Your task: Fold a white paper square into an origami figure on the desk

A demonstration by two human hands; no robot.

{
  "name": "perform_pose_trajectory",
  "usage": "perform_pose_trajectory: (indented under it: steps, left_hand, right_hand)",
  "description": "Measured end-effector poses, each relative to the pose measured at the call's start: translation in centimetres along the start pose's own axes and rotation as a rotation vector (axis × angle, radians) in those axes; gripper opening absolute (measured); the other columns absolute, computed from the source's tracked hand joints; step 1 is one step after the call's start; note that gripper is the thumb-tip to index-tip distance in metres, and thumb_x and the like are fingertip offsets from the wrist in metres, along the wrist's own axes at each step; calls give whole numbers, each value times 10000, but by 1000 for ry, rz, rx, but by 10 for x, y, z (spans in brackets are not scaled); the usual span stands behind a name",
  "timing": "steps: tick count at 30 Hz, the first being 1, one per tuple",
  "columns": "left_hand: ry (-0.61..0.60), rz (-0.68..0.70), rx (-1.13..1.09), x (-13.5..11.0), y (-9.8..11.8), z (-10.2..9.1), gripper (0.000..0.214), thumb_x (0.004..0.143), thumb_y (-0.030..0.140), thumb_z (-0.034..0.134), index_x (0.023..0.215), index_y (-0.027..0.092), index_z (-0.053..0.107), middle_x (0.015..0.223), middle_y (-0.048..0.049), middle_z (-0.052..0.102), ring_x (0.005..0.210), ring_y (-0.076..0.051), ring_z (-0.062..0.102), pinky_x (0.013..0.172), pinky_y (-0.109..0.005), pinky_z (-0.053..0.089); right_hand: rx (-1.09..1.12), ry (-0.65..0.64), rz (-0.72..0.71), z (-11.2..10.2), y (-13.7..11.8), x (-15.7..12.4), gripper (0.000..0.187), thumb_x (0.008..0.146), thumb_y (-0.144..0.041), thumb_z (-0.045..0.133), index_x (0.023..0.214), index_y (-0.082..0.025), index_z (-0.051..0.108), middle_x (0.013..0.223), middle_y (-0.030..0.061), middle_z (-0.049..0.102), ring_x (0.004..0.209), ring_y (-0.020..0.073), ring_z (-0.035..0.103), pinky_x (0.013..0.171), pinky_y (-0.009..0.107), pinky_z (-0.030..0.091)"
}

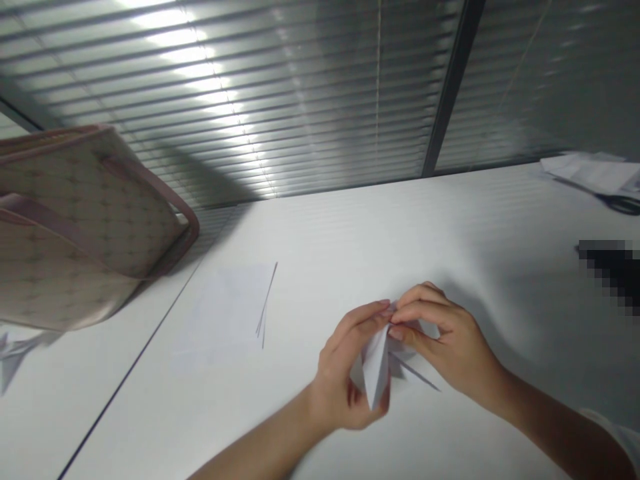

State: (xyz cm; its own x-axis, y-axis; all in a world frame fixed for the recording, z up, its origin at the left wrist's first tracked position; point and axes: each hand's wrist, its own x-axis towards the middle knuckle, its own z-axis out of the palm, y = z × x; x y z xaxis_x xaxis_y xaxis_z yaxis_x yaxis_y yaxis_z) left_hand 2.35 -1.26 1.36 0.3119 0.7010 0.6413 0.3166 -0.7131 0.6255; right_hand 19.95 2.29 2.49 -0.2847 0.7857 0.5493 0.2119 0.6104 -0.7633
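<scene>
Both my hands meet over the white table around a folded piece of white paper [376, 370], which has sharp creases and a point facing down toward me. My left hand [350, 367] grips it from the left, thumb below and fingertips at the top edge. With fingertips and thumb, my right hand [440, 327] pinches the top of the same paper. A thin flap or edge of paper sticks out to the lower right, under my right hand. Part of the folded shape is hidden behind my fingers.
Flat white paper sheets [220, 310] lie to the left. A patterned handbag [95, 233] with pink handles stands at far left, a folded paper piece [15, 357] below it. At far right are papers [590, 172], scissors [620, 203] and a pixelated dark object [613, 267]. Blinds [300, 100] border the table's back.
</scene>
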Motion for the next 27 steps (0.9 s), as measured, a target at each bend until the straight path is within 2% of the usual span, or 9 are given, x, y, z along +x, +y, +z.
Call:
perform_pose_trajectory:
  steps: [2,5,10,13,15,17,21,24,27]
  left_hand:
    - [23,-19,-18,2,3,2,563,747,175,638,1294,174,505,1267,-150,569,1153,-277,563,945,-409,498]
    - [53,-154,-78,5,7,4,412,831,143,620,1235,213,583,1217,-109,611,1121,-224,582,944,-356,488]
    - [18,-644,-402,13,9,3,199,921,282,558,1027,207,709,1148,-65,644,1067,-201,585,947,-300,428]
    - [-106,-844,-545,16,7,0,281,896,392,586,837,148,712,878,-53,680,813,-177,620,762,-266,471]
    - [-201,-918,-608,17,6,-1,379,876,451,595,713,120,681,680,-32,636,610,-139,574,590,-237,445]
    - [-268,-984,-666,17,4,-2,432,852,495,608,668,108,666,613,-23,604,528,-115,529,523,-219,406]
    - [-308,-1061,-725,16,1,-2,448,833,541,606,797,108,716,699,-45,642,563,-121,547,538,-219,409]
    - [-361,-1089,-732,16,0,-1,443,802,536,646,890,113,743,713,-46,655,565,-123,547,533,-219,398]
    - [-451,-1099,-737,14,0,-1,447,784,521,674,971,124,754,757,-56,686,585,-134,568,554,-228,404]
  right_hand:
    - [-22,17,-10,1,0,0,98,861,-224,629,770,-223,665,743,11,626,735,164,596,665,316,490]
    - [-65,14,-27,1,0,-1,120,870,-195,612,761,-213,658,728,6,623,712,155,588,676,315,476]
    - [-152,34,-7,-1,4,-1,51,831,-168,653,863,-208,651,832,26,613,813,171,564,723,315,465]
    - [-156,-7,-27,-5,7,0,120,833,-165,650,936,-218,679,889,37,593,871,177,549,770,320,450]
    - [-94,-71,10,-7,7,1,82,846,-174,635,856,-228,697,857,26,576,857,167,549,761,305,443]
    - [-11,-128,104,-8,7,2,103,844,-185,633,763,-224,683,824,15,562,830,155,549,742,290,438]
    - [122,-172,296,-6,7,4,111,831,-215,625,727,-220,666,849,14,557,794,150,543,713,291,429]
    - [208,-175,365,-3,7,6,51,818,-251,633,806,-228,678,856,14,585,765,152,534,691,302,412]
    - [279,-181,419,-2,8,7,103,814,-285,644,744,-215,675,757,6,590,719,151,527,662,302,391]
